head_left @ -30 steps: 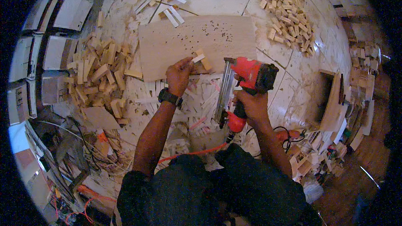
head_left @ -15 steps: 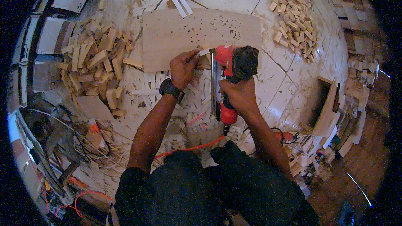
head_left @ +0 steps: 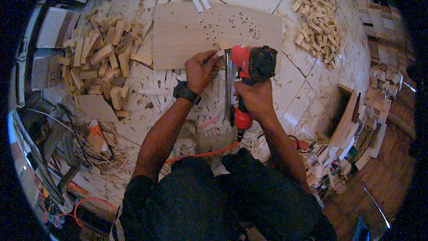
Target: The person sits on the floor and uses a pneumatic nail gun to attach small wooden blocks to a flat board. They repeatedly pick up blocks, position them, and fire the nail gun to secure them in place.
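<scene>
On the floor (head_left: pixel 292 91), the board (head_left: pixel 178 31) lies between the left block pile (head_left: pixel 103 54) and the right block pile (head_left: pixel 317 28)

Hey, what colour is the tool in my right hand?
The tool is red and black, with a silvery-grey strip; the head view shows it best.

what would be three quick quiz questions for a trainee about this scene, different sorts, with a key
1. Multiple choice: what is in the person's right grip?
a) a hand saw
b) a red-and-black nail gun
c) a paint roller

2. True or false: the dark wristwatch is on the person's right wrist.

3. Fill the gap: from left to right, the dark-specked board lies between two ____ of wood blocks.

Key: 1: b. 2: false, the dark wristwatch is on the left one. 3: piles.
</scene>
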A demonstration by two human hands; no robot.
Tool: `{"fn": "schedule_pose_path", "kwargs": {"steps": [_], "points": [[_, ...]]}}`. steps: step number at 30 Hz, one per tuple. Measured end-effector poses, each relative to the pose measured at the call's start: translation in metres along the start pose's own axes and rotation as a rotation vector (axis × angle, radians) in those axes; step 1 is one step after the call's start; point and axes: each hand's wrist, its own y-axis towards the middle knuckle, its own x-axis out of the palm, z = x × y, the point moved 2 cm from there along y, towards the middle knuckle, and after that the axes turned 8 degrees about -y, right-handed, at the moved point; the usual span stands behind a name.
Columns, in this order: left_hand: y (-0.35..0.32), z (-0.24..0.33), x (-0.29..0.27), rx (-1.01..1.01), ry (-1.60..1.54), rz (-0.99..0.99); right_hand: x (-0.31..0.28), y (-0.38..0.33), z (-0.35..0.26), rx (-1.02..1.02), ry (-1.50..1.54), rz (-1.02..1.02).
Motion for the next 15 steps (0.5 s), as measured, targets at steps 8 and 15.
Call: {"fn": "schedule_pose_path", "kwargs": {"steps": [8, 15], "points": [[0.001, 0.001, 0.000, -0.033, -0.017, 0.004, 0.005, 0.005, -0.003, -0.082, -0.050, 0.017], [0.003, 0.009, -0.004, -0.068, -0.009, -0.037, 0.006, 0.005, -0.025, -0.292, -0.289, 0.033]]}}
